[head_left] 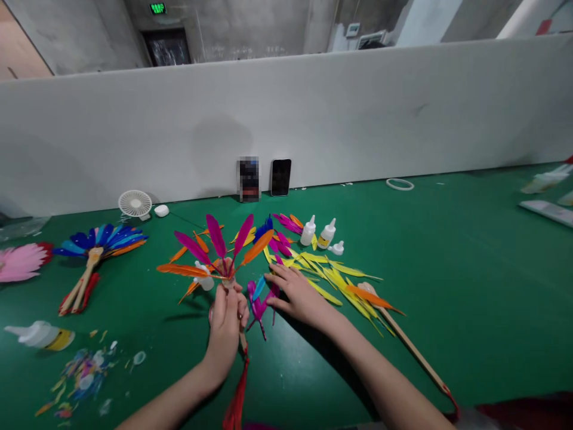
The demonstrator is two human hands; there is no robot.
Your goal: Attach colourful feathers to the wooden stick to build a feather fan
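Note:
My left hand is wrapped round the wooden handle of a feather fan, held upright above the table. Three magenta feathers and two orange ones spread from its head, and a red tassel hangs below. My right hand reaches over loose feathers with its fingers stretched out and apart. Under and beside its fingertips lie magenta feathers and a blue feather; whether it touches them I cannot tell. Yellow feathers are strewn beyond that hand. A glue bottle stands partly behind the fan.
Glue bottles stand behind the feathers. A second wooden handle lies at right. At left are a blue feather fan, a lying glue bottle and scraps. Phones lean on the white partition, and a small electric fan is nearby.

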